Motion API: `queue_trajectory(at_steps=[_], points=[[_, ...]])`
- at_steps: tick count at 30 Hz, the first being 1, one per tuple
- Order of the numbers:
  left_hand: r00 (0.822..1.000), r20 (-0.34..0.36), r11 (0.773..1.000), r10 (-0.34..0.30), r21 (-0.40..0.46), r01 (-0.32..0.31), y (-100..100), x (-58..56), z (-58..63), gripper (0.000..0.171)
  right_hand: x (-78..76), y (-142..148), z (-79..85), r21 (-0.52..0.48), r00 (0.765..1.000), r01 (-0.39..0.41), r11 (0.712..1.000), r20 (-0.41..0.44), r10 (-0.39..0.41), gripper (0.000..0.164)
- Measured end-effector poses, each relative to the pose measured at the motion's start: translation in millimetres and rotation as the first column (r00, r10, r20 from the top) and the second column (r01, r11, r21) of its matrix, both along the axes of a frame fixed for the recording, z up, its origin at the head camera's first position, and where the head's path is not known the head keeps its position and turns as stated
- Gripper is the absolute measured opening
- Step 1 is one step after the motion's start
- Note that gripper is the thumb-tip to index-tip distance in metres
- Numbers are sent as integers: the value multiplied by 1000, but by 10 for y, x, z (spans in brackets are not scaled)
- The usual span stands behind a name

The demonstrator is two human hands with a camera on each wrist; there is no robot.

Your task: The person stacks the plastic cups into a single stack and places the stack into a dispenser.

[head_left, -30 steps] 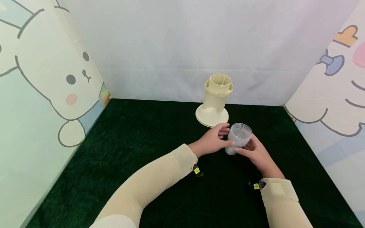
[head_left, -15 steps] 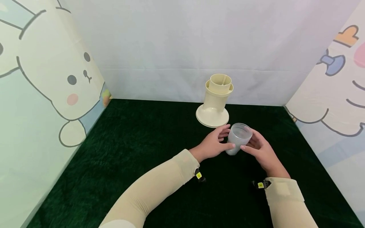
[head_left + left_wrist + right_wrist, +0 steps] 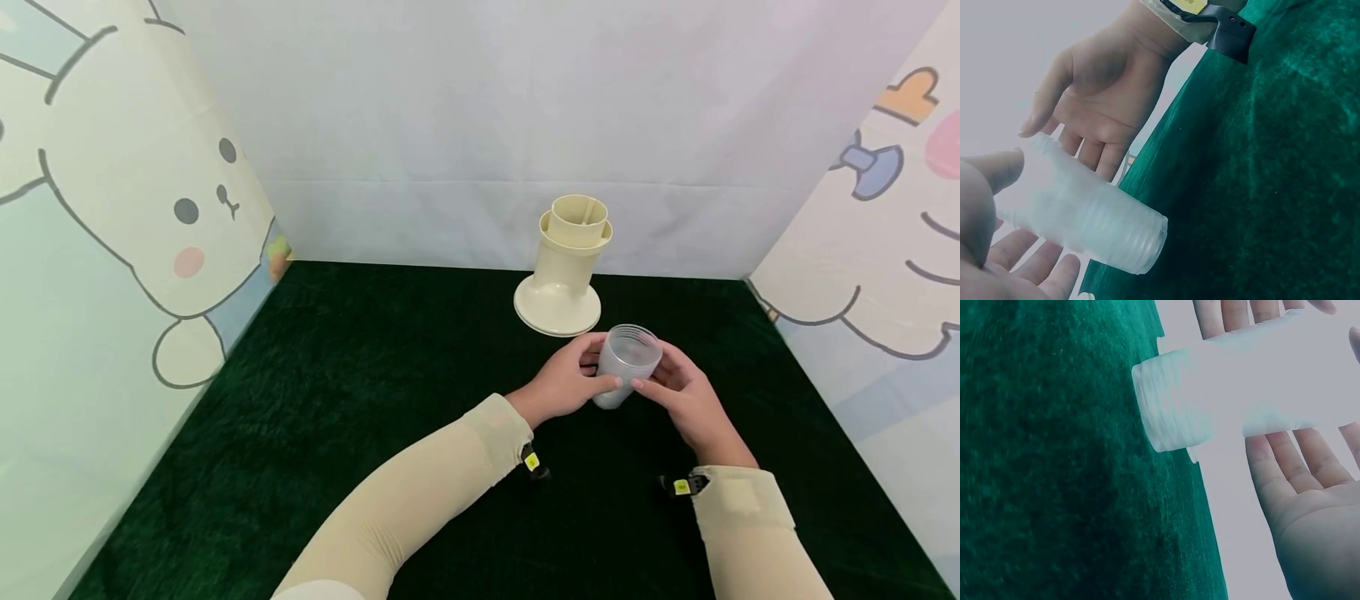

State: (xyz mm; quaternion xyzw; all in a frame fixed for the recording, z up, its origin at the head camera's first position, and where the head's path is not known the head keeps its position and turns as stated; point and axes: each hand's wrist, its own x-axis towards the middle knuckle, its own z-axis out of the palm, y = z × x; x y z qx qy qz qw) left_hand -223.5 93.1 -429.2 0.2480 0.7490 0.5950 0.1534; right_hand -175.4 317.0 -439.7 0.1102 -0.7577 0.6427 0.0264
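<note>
A translucent plastic cup (image 3: 628,360) with several ring lines below its rim, perhaps a nested stack, stands mouth up between both hands. My left hand (image 3: 564,381) holds its left side, thumb in front and fingers behind. On the other side my right hand (image 3: 693,407) holds it, with the thumb at the front and fingers round the right side. The left wrist view shows the ribbed lower end of the cup (image 3: 1094,209) pointing toward the cloth. In the right wrist view the right hand's fingertips (image 3: 1263,447) touch the cup wall. Glare hides part of the cup there.
Behind the hands stands a cream plastic stand (image 3: 562,275) with a round base and two nested tubes on top. Dark green cloth (image 3: 360,350) covers the table. A white curtain (image 3: 420,125) hangs behind, with cartoon-printed panels (image 3: 150,208) at both sides.
My right hand has shifted slightly right, its thumb sliding from the cup's front toward its right side. My left fingers have drawn in closer round the cup. The cream stand stays put.
</note>
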Motion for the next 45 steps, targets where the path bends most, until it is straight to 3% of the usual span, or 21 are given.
queue_trajectory(at_steps=[11, 17, 25, 39, 45], points=[[1000, 14, 999, -20, 36, 20, -60, -3, 46, 68, 5, -49, 87, 15, 1000, -10, 1000, 16, 10, 61], [999, 19, 998, -26, 63, 25, -194, -11, 120, 67, -27, -157, 223, 91, 997, -8, 996, 75, 1, 62], [999, -7, 997, -31, 74, 32, -372, -69, 309, 66, -127, -292, 462, 169, 996, -57, 984, 77, 44, 66], [998, -53, 999, 14, 31, -12, -593, -223, 599, 63, -379, -504, 792, 242, 993, -112, 964, 62, 100, 68], [994, -101, 999, 36, 20, -34, -665, -315, 818, 61, -510, -601, 1023, 244, 994, -104, 964, 51, 95, 69]])
